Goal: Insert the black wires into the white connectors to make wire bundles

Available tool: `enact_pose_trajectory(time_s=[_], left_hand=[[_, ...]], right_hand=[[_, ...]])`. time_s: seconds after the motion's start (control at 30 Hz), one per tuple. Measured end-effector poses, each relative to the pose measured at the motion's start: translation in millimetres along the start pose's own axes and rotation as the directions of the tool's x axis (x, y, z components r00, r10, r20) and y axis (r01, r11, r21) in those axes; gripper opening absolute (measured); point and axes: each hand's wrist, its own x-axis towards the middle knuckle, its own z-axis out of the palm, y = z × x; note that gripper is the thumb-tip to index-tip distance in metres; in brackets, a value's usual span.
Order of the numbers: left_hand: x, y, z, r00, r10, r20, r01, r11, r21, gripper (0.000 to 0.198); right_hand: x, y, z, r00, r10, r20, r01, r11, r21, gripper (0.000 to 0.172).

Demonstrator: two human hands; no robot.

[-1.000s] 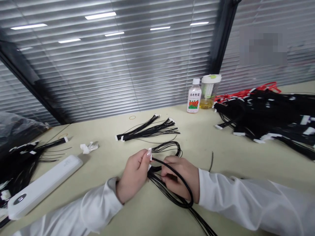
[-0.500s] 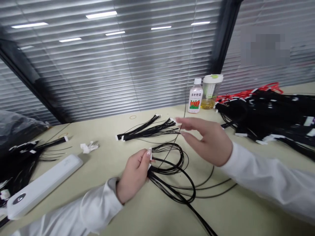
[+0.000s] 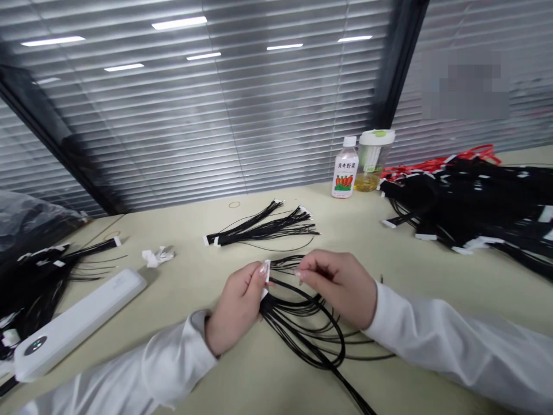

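Observation:
My left hand [image 3: 237,305] is closed on the white connector end [image 3: 266,270] of a bundle of black wires. From there the wires [image 3: 298,340] loop out to the right over the table, and a second white end shows just below the first. My right hand [image 3: 339,285] is just right of the connector, over the looped wires, with thumb and forefinger pinched together. What lies between those fingertips is too small to make out. Behind the hands lie two black wire bundles [image 3: 263,227] with white connectors and loose tips.
A white power bank [image 3: 82,323] and crumpled tissue [image 3: 158,256] lie left, beside dark wire bundles [image 3: 34,288]. At the back stand a labelled bottle [image 3: 344,170] and a lidded cup [image 3: 374,161]. Black harnesses [image 3: 466,202] with red wires pile up right. Blinds [image 3: 224,115] line the back.
My right hand has come down and left toward the connector, and its fingers have gone from apart to pinched. A thin wire that ran upward past it no longer shows there. My left hand keeps its hold.

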Motion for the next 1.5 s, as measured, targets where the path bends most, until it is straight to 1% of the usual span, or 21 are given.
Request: enact_pose_trajectory(time_s=[0.07,0.2,0.3,0.47,0.67,0.8,0.93,1.0,1.07,1.1,1.13,1.2,1.27,1.3,1.37,1.5], left_hand=[[1,0,-0.3,1.000,0.010,0.011,-0.010,1.000,0.004,0.038],[2,0,-0.2,0.998,-0.006,0.061,0.007,1.000,-0.014,0.038],[1,3,0.3,0.996,-0.028,0.086,0.029,1.000,-0.009,0.039],[1,8,0.7,0.992,-0.022,0.120,0.023,1.000,-0.001,0.040],[1,7,0.9,0.989,-0.048,0.141,0.050,0.999,-0.012,0.041],[1,6,1.1,0.991,-0.036,0.130,0.037,0.999,-0.004,0.040],[2,6,1.3,0.990,-0.036,0.138,0.035,0.999,0.008,0.040],[2,7,1.3,0.990,-0.028,0.142,0.026,0.999,0.023,0.040],[2,9,1.3,0.990,-0.019,0.139,0.014,0.999,0.040,0.041],[2,10,1.3,0.990,-0.019,0.138,0.013,0.999,0.046,0.041],[2,10,1.3,0.990,-0.024,0.140,0.017,0.999,0.048,0.041],[2,12,1.1,0.988,-0.048,0.147,0.041,0.998,0.047,0.041],[1,12,0.9,0.984,-0.080,0.160,0.073,0.996,0.048,0.042],[1,12,0.7,0.982,-0.089,0.165,0.082,0.995,0.049,0.042],[1,11,0.6,0.981,-0.091,0.170,0.085,0.995,0.045,0.042],[1,11,0.8,0.973,-0.124,0.195,0.121,0.992,0.026,0.043]], right_hand=[[-4,3,5,0.998,-0.057,0.009,0.058,0.990,-0.131,0.016],[-6,10,8,0.993,-0.117,0.034,0.122,0.967,-0.226,0.022],[-7,13,8,0.991,-0.126,0.052,0.135,0.962,-0.238,0.022],[-6,13,9,0.988,-0.135,0.072,0.149,0.957,-0.248,0.020],[-6,16,9,0.987,-0.142,0.080,0.157,0.957,-0.243,0.017],[-6,17,8,0.981,-0.174,0.087,0.190,0.954,-0.230,0.014],[-7,16,8,0.976,-0.212,0.040,0.216,0.946,-0.241,0.013],[-7,17,8,0.968,-0.252,0.016,0.246,0.929,-0.276,0.012],[-7,18,7,0.942,-0.334,0.027,0.320,0.874,-0.367,0.014],[-6,19,6,0.918,-0.393,0.045,0.373,0.821,-0.432,0.016],[-5,20,4,0.885,-0.460,0.069,0.429,0.750,-0.503,0.019],[-3,21,0,0.798,-0.585,0.143,0.532,0.575,-0.621,0.022],[-2,21,-4,0.719,-0.657,0.226,0.600,0.422,-0.680,0.021],[-1,20,-6,0.689,-0.676,0.260,0.621,0.368,-0.692,0.020],[-1,18,-8,0.647,-0.701,0.301,0.647,0.296,-0.703,0.017],[-3,16,-8,0.580,-0.739,0.342,0.686,0.217,-0.695,0.016]])
